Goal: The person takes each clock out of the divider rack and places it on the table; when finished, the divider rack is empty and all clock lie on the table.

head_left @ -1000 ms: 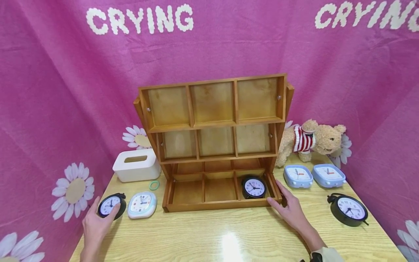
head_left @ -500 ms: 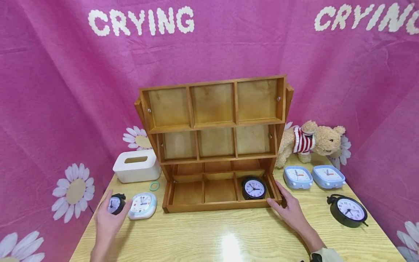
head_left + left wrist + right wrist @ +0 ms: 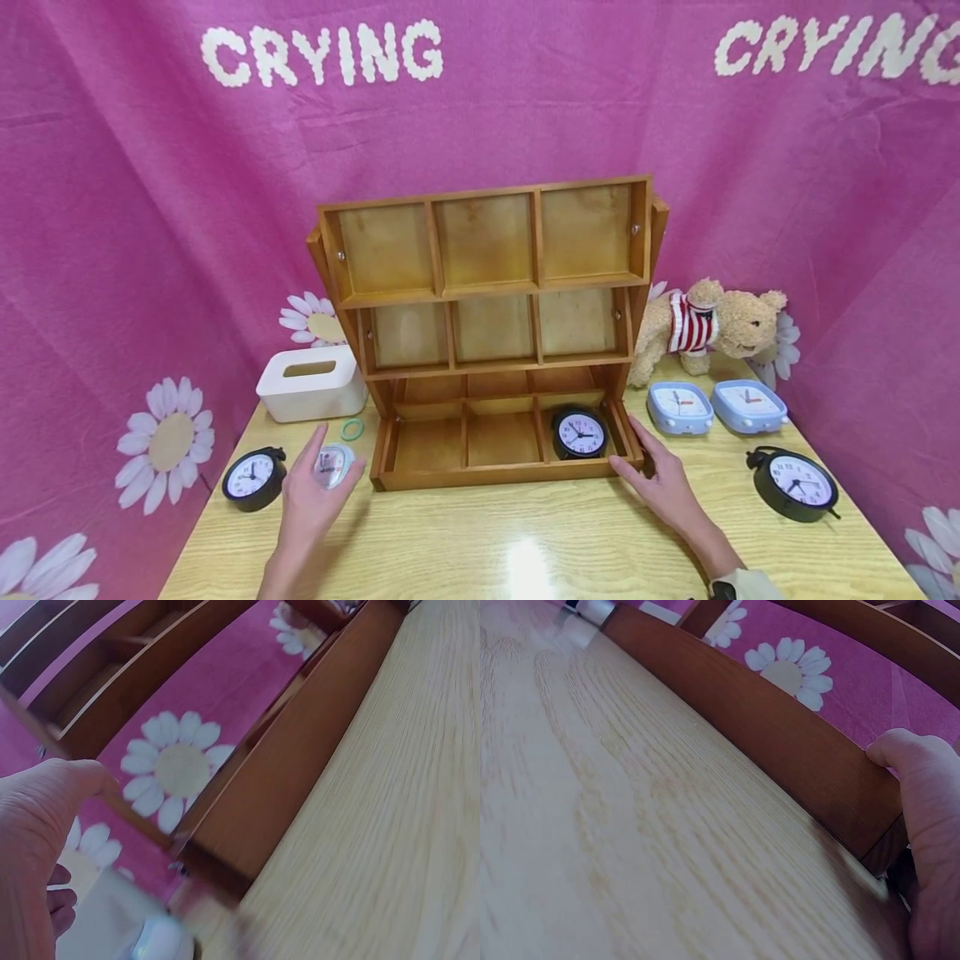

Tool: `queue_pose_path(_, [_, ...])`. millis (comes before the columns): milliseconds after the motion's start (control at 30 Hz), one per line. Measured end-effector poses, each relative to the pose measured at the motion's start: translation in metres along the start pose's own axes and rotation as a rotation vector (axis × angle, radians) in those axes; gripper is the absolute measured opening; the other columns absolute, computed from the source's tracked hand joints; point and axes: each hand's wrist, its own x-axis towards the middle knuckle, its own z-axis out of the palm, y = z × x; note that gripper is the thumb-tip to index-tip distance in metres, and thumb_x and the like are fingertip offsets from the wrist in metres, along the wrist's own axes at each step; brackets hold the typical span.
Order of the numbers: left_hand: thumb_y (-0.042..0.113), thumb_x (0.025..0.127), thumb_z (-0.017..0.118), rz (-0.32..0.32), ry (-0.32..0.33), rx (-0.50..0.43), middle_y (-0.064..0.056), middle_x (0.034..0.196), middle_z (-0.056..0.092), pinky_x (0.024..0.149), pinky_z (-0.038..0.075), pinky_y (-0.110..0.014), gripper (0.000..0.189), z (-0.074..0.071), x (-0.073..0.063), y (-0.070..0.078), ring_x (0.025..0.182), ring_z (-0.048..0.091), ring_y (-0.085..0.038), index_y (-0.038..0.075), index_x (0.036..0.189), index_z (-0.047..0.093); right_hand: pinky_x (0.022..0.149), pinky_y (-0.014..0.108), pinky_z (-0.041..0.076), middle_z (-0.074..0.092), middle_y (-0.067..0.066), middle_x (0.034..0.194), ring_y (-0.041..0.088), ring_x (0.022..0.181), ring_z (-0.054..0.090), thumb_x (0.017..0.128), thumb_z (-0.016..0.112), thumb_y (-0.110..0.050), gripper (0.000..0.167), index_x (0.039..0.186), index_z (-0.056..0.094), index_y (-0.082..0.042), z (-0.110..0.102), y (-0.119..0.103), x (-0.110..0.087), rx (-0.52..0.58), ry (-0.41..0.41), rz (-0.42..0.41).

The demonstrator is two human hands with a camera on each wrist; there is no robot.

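Note:
My left hand (image 3: 307, 500) hovers over a white and pale-blue alarm clock (image 3: 333, 463), its thumb and fingers spread to either side. Only part of the clock's face shows between them in the head view; in the left wrist view a blurred bit of its rim (image 3: 161, 941) shows below the hand. On the right, my right hand (image 3: 663, 487) grips the front corner of a wooden tiered shelf (image 3: 495, 477), thumb on the front board and fingers along the side. A round black alarm clock (image 3: 580, 434) sits in the shelf's bottom right compartment.
A black twin-bell clock (image 3: 253, 479) lies at the left, another black clock (image 3: 797, 483) at the right. Two blue clocks, a near one (image 3: 679, 408) and a far one (image 3: 750, 407), sit before a plush bear (image 3: 693, 325). A white tissue box (image 3: 311, 387) and green ring (image 3: 352, 429) are left.
My left hand has let go of the left black clock, which stays on the table, and moved right to the pale-blue clock. The right hand keeps its grip on the shelf corner.

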Motion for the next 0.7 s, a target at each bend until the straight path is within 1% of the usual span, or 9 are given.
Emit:
queue_pose_path(133, [0.025, 0.085, 0.086, 0.038, -0.045, -0.028, -0.026, 0.151, 0.053, 0.116, 0.038, -0.062, 0.081, 0.014, 0.003, 0.012, 0.14, 0.048, -0.048, 0.002, 0.153, 0.05, 0.097, 0.0, 0.034, 0.05, 0.027, 0.154, 0.043, 0.129, 0.056, 0.094, 0.078, -0.017, 0.074, 0.157, 0.042, 0.001, 0.0, 0.0, 0.0, 0.001, 0.001, 0.006])
queue_pose_path(267, [0.03, 0.086, 0.086, 0.065, -0.099, -0.043, -0.022, 0.153, 0.053, 0.116, 0.037, -0.063, 0.082, 0.032, 0.002, 0.025, 0.142, 0.047, -0.046, 0.002, 0.154, 0.049, 0.097, 0.0, 0.034, 0.049, 0.027, 0.154, 0.043, 0.128, 0.056, 0.095, 0.077, -0.017, 0.074, 0.157, 0.042, 0.001, 0.001, 0.0, 0.0, -0.002, -0.001, 0.007])
queue_pose_path(400, [0.034, 0.087, 0.085, 0.105, -0.164, -0.068, -0.019, 0.155, 0.053, 0.118, 0.037, -0.06, 0.082, 0.055, -0.002, 0.038, 0.143, 0.047, -0.042, 0.003, 0.154, 0.05, 0.098, 0.0, 0.034, 0.049, 0.027, 0.154, 0.043, 0.129, 0.056, 0.095, 0.077, -0.017, 0.074, 0.157, 0.042, 0.001, 0.002, 0.0, -0.001, -0.006, 0.001, 0.012])
queue_pose_path(533, [0.035, 0.09, 0.082, 0.166, -0.228, -0.095, -0.021, 0.152, 0.054, 0.116, 0.041, -0.058, 0.077, 0.08, -0.008, 0.053, 0.141, 0.05, -0.041, 0.001, 0.152, 0.051, 0.098, 0.0, 0.033, 0.049, 0.027, 0.155, 0.043, 0.13, 0.055, 0.095, 0.078, -0.017, 0.074, 0.157, 0.043, 0.001, 0.001, 0.0, -0.002, -0.002, 0.0, 0.021])
queue_pose_path(600, [0.035, 0.092, 0.08, 0.193, -0.244, -0.107, -0.022, 0.15, 0.056, 0.115, 0.043, -0.058, 0.073, 0.092, -0.01, 0.061, 0.139, 0.052, -0.042, -0.001, 0.15, 0.052, 0.099, 0.0, 0.032, 0.048, 0.026, 0.155, 0.042, 0.131, 0.055, 0.095, 0.078, -0.018, 0.074, 0.157, 0.042, 0.001, 0.001, -0.001, -0.002, -0.001, -0.004, 0.023])
queue_pose_path(700, [0.034, 0.094, 0.078, 0.219, -0.281, -0.141, -0.023, 0.149, 0.056, 0.113, 0.045, -0.057, 0.071, 0.109, -0.013, 0.074, 0.138, 0.053, -0.042, -0.002, 0.15, 0.052, 0.099, 0.0, 0.032, 0.048, 0.026, 0.156, 0.042, 0.132, 0.055, 0.095, 0.077, -0.019, 0.074, 0.158, 0.042, -0.001, 0.0, -0.001, -0.001, 0.006, -0.007, 0.025])
